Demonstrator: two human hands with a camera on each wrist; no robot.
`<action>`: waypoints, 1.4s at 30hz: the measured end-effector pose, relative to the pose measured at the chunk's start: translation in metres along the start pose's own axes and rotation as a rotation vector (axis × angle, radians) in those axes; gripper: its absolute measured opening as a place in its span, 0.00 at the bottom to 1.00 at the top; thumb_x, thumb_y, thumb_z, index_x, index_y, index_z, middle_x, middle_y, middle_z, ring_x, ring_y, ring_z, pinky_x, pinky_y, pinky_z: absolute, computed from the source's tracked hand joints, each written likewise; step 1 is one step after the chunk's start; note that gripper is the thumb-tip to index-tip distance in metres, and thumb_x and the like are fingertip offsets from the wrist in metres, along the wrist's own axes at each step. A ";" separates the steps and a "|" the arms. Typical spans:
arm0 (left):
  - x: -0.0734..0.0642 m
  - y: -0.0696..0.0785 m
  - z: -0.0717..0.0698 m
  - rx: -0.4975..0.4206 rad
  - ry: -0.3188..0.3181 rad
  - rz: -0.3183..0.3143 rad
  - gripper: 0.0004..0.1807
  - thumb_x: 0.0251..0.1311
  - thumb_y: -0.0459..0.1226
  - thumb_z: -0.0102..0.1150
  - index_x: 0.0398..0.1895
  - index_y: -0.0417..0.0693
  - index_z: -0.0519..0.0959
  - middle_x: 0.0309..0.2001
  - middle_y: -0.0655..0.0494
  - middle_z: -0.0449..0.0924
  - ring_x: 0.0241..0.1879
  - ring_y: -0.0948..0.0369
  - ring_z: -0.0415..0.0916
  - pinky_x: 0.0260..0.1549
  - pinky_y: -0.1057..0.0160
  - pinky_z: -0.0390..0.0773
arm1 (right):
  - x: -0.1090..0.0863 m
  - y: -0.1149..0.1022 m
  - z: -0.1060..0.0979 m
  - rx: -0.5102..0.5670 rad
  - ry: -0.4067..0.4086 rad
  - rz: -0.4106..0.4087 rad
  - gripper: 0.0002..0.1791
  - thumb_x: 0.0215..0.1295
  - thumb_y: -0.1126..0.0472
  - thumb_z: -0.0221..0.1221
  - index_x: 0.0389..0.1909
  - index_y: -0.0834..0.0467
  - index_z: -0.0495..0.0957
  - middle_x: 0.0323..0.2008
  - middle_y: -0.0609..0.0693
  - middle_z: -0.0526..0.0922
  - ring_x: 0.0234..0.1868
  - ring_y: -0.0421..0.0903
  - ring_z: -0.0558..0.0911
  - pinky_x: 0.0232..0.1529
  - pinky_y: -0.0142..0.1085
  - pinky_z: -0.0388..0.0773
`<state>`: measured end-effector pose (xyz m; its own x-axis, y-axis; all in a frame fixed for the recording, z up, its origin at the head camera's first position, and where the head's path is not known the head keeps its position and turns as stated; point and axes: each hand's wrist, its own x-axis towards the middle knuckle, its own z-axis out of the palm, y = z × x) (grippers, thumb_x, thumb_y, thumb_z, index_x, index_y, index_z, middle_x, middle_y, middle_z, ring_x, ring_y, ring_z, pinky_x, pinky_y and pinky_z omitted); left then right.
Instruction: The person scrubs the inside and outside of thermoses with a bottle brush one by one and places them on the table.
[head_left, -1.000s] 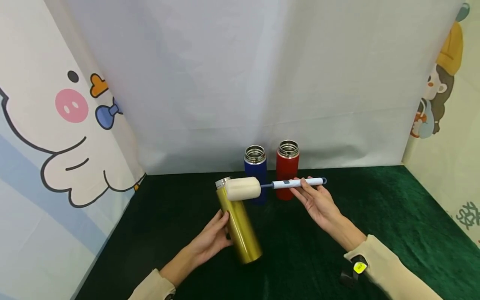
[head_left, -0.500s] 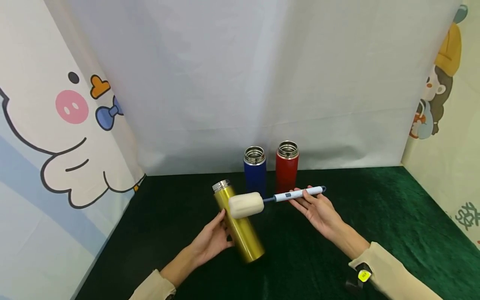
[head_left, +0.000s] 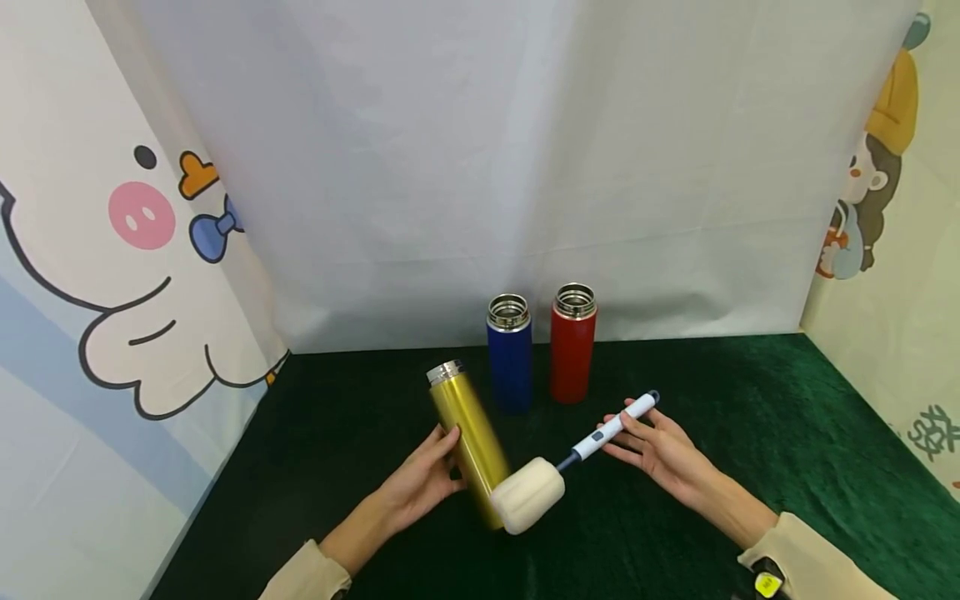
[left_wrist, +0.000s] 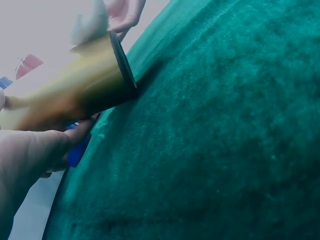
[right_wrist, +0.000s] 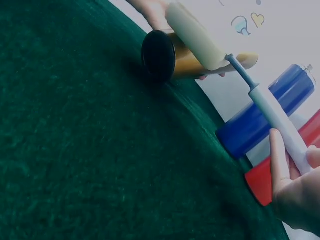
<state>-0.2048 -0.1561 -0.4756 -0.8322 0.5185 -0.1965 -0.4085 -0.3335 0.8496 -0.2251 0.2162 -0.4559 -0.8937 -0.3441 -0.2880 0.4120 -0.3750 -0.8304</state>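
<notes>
A gold bottle point(head_left: 467, 425) with a bare steel neck leans to the left, gripped around its middle by my left hand point(head_left: 422, 482). My right hand point(head_left: 670, 460) pinches the light-blue handle of a bottle brush point(head_left: 528, 495), whose cream sponge head points down and left. In the head view the sponge overlaps the lower end of the bottle; the right wrist view shows the brush head point(right_wrist: 196, 37) beside the bottle's wall, and I cannot tell if they touch. The left wrist view has the bottle's dark base point(left_wrist: 123, 62) above the cloth.
A blue bottle point(head_left: 511, 358) and a red bottle point(head_left: 573, 350) stand upright with open mouths behind the hands. Dark green cloth point(head_left: 750, 417) covers the table. A pale grey curtain point(head_left: 420, 167) closes off the back, with printed panels at both sides.
The brush has swung downward, its sponge moving from the gold bottle's neck along the body to the lower end. My right hand has shifted right and down. The left hand stays nearly in place.
</notes>
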 end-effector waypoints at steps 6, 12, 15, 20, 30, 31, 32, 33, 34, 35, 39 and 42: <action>-0.003 0.003 -0.002 0.075 0.027 -0.007 0.31 0.81 0.49 0.39 0.80 0.60 0.44 0.64 0.62 0.69 0.67 0.60 0.66 0.74 0.43 0.60 | 0.002 0.002 -0.002 -0.036 0.003 -0.002 0.45 0.80 0.58 0.49 0.82 0.56 0.27 0.69 0.59 0.68 0.56 0.42 0.84 0.67 0.43 0.77; -0.003 0.004 -0.002 0.084 0.021 0.024 0.22 0.82 0.48 0.37 0.71 0.58 0.49 0.60 0.63 0.70 0.65 0.63 0.65 0.66 0.49 0.67 | 0.013 -0.002 0.012 -0.007 0.017 -0.043 0.42 0.79 0.57 0.51 0.81 0.56 0.35 0.66 0.54 0.75 0.55 0.40 0.85 0.65 0.39 0.78; -0.004 0.005 -0.002 0.071 0.000 0.029 0.17 0.82 0.48 0.36 0.66 0.60 0.50 0.59 0.64 0.70 0.64 0.64 0.64 0.63 0.52 0.68 | 0.017 -0.007 0.022 0.066 0.022 -0.059 0.31 0.79 0.58 0.53 0.74 0.55 0.49 0.61 0.50 0.80 0.55 0.40 0.86 0.65 0.38 0.79; -0.006 0.008 -0.002 0.069 -0.016 0.007 0.18 0.82 0.47 0.36 0.67 0.59 0.49 0.62 0.62 0.67 0.66 0.62 0.63 0.65 0.51 0.67 | 0.019 -0.018 0.038 0.257 0.013 -0.059 0.17 0.79 0.60 0.52 0.61 0.50 0.59 0.58 0.50 0.83 0.56 0.42 0.85 0.67 0.39 0.77; -0.005 0.009 -0.001 0.082 0.010 -0.013 0.34 0.79 0.41 0.43 0.79 0.57 0.39 0.64 0.57 0.67 0.65 0.60 0.67 0.65 0.52 0.68 | 0.022 -0.028 0.052 0.537 0.043 -0.049 0.09 0.77 0.62 0.52 0.54 0.53 0.68 0.61 0.50 0.79 0.57 0.44 0.84 0.72 0.37 0.70; -0.005 0.009 -0.001 0.082 0.010 -0.013 0.34 0.79 0.41 0.43 0.79 0.58 0.40 0.64 0.58 0.67 0.64 0.60 0.67 0.65 0.52 0.68 | 0.021 -0.027 0.051 0.546 0.049 -0.038 0.09 0.77 0.62 0.53 0.53 0.53 0.69 0.62 0.50 0.78 0.57 0.44 0.84 0.72 0.37 0.69; -0.004 0.009 -0.001 0.081 0.008 -0.011 0.34 0.79 0.41 0.42 0.79 0.57 0.40 0.63 0.57 0.68 0.64 0.60 0.68 0.65 0.52 0.68 | 0.021 -0.026 0.050 0.553 0.056 -0.025 0.09 0.77 0.62 0.53 0.53 0.53 0.69 0.62 0.50 0.76 0.57 0.44 0.84 0.72 0.36 0.69; -0.004 0.009 -0.001 0.082 0.007 -0.012 0.34 0.79 0.41 0.42 0.79 0.58 0.40 0.63 0.57 0.68 0.64 0.60 0.68 0.65 0.51 0.68 | 0.021 -0.025 0.048 0.558 0.061 -0.013 0.09 0.77 0.62 0.53 0.53 0.53 0.70 0.62 0.50 0.76 0.57 0.44 0.84 0.72 0.36 0.69; -0.004 0.009 -0.001 0.082 0.006 -0.013 0.33 0.79 0.41 0.42 0.79 0.58 0.41 0.63 0.58 0.68 0.63 0.60 0.68 0.65 0.51 0.68 | 0.021 -0.023 0.046 0.562 0.064 0.000 0.09 0.77 0.62 0.53 0.53 0.53 0.70 0.62 0.50 0.75 0.57 0.44 0.84 0.72 0.36 0.70; -0.004 0.009 -0.001 0.082 0.005 -0.014 0.33 0.79 0.41 0.42 0.79 0.58 0.42 0.62 0.58 0.69 0.63 0.60 0.69 0.65 0.51 0.68 | 0.020 -0.022 0.044 0.564 0.066 0.013 0.08 0.77 0.62 0.53 0.53 0.53 0.71 0.62 0.50 0.76 0.56 0.44 0.84 0.72 0.35 0.70; -0.003 0.009 -0.001 0.084 -0.006 -0.018 0.32 0.79 0.44 0.42 0.79 0.58 0.42 0.62 0.58 0.69 0.63 0.60 0.68 0.66 0.50 0.68 | 0.019 -0.015 0.037 0.560 0.046 0.037 0.06 0.78 0.62 0.52 0.50 0.54 0.74 0.57 0.51 0.80 0.55 0.45 0.85 0.71 0.34 0.72; -0.003 0.009 -0.001 0.082 -0.002 -0.021 0.32 0.80 0.45 0.42 0.79 0.59 0.43 0.61 0.58 0.70 0.63 0.59 0.69 0.66 0.49 0.68 | 0.017 -0.012 0.033 0.529 0.019 0.038 0.06 0.79 0.61 0.51 0.48 0.55 0.75 0.54 0.51 0.82 0.55 0.45 0.85 0.70 0.34 0.73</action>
<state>-0.2061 -0.1617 -0.4679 -0.8229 0.5262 -0.2143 -0.3938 -0.2564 0.8827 -0.2393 0.1867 -0.4353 -0.8774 -0.3520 -0.3259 0.4731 -0.7475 -0.4664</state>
